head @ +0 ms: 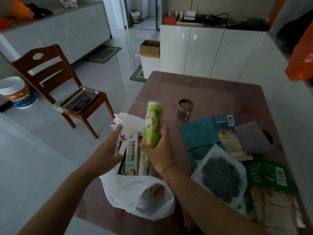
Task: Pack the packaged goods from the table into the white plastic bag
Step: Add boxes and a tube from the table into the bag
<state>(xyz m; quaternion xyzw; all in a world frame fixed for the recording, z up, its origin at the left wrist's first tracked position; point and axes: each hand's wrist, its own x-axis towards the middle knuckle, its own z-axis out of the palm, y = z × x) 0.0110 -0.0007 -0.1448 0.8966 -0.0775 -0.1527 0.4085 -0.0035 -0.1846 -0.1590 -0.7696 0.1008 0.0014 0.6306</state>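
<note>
The white plastic bag (128, 194) sits at the table's left edge with its mouth open, and several long boxes stand inside, one white and green (131, 156). My left hand (108, 150) holds the bag's far rim, fingers around the plastic. My right hand (159, 150) grips a long green box (152, 122) by its lower end and holds it upright, tilted, over the bag's mouth. On the table to the right lie flat packets: a teal pouch (198, 138), a white pouch of dark contents (220, 177), a green packet (269, 175) and a grey cloth pack (254, 136).
A metal cup (185, 108) stands mid-table on the pink tabletop (211, 89). A wooden chair (55, 78) with a steel tray (79, 99) is left of the table. White cabinets (211, 51) are behind, a paint bucket (18, 92) at far left, an orange bag (303, 58) at right.
</note>
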